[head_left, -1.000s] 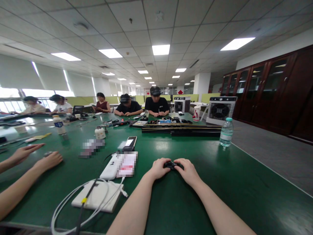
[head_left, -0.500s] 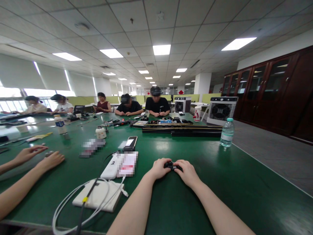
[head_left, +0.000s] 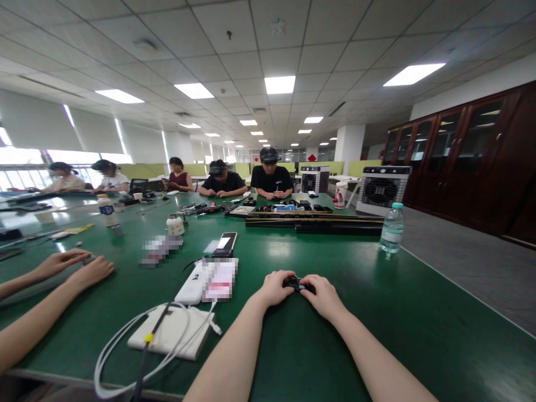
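Both my hands meet at a small black object (head_left: 298,283) on the green table (head_left: 293,346). It looks like a dark part with a paler spot in its middle; its exact kind is too small to make out. My left hand (head_left: 276,287) has its fingers closed on the object's left end. From the other side, my right hand (head_left: 321,293) pinches the right end between thumb and fingers. The fingers cover much of the object.
Left of my arms lie a white power bank (head_left: 195,283), a phone (head_left: 225,244), a white box (head_left: 171,335) and a looped white cable (head_left: 100,357). A water bottle (head_left: 392,229) stands right. Black bars (head_left: 339,228) lie farther back. A co-worker's hands (head_left: 90,271) work at the left.
My hands stay on the black object with barely any movement. The whole view has shifted slightly, so things appear a little farther right. The co-worker's hands at the left have drawn closer together.
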Motion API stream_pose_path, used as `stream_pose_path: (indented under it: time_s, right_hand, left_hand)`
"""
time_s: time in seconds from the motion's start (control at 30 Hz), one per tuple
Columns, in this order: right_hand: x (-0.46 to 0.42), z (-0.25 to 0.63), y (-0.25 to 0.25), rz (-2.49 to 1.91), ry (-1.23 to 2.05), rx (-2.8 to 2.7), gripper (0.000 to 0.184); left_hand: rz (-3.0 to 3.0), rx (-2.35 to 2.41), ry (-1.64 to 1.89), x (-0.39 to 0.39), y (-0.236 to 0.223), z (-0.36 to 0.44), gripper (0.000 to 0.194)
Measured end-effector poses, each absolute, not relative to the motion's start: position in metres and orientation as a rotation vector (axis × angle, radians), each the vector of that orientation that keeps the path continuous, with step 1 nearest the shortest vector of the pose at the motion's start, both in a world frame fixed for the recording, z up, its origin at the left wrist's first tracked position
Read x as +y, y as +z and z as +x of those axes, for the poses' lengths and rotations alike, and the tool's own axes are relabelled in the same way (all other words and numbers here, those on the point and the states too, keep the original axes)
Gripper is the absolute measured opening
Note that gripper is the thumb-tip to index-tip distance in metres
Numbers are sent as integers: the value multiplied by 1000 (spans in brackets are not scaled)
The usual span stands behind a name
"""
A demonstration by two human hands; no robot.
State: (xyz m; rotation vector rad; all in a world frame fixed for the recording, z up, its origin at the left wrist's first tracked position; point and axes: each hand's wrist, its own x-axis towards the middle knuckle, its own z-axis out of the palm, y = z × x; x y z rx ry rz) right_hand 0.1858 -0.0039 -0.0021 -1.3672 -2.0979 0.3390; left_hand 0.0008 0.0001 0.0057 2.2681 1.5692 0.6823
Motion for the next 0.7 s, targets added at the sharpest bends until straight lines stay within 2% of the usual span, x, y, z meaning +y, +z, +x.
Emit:
stream_pose_path:
  time_s: [0.7]
  right_hand:
    - [-7,187,1,-1308,403,-2068,23]
  left_hand:
    - [2270,1561,703,-1,6,1,43]
